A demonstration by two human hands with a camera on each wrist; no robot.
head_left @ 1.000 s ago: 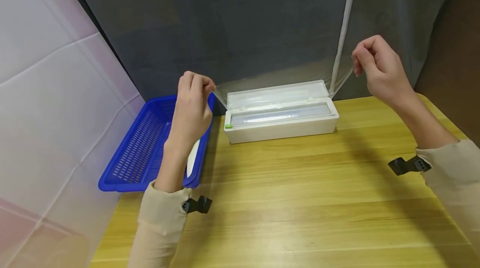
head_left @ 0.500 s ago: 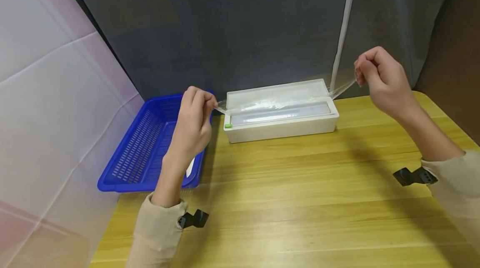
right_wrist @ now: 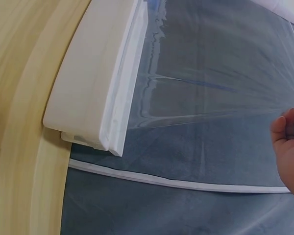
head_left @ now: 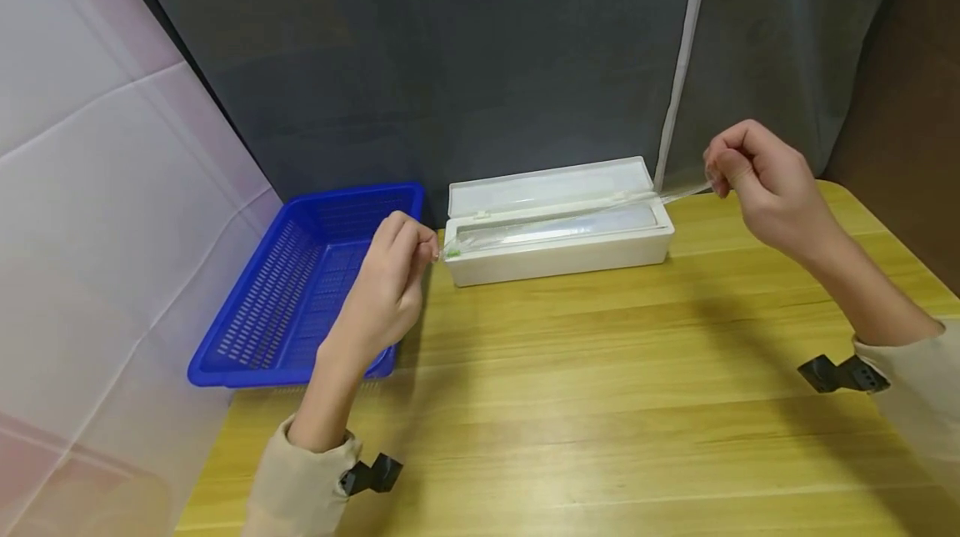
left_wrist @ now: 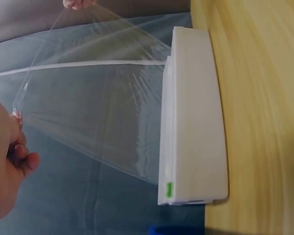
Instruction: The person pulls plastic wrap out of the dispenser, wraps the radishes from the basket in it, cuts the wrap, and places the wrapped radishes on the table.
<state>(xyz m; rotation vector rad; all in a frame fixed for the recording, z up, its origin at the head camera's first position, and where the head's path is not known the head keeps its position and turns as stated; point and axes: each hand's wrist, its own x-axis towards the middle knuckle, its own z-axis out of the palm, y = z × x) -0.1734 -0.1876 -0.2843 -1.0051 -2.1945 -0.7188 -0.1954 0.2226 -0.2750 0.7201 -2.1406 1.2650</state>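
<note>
A white cling film dispenser box lies on the table with its lid tipped back. From it a clear sheet of cling film stretches up, pulled taut with creases running to its corners. My left hand pinches one corner, just off the box's left end and beside the basket. The other corner is pinched by my right hand, held in the air beyond the box's right end. A small green piece sits at the box's left front corner, seen through the film in the head view.
A blue perforated basket stands on the table to the left, partly behind my left hand. The wooden table extends in front of the box. A dark grey curtain hangs behind, and a white sheet hangs along the left.
Both hands have come down and toward me, the left one further. The cling film has dropped from above the lid to low over the box top. A white item in the basket is now hidden.
</note>
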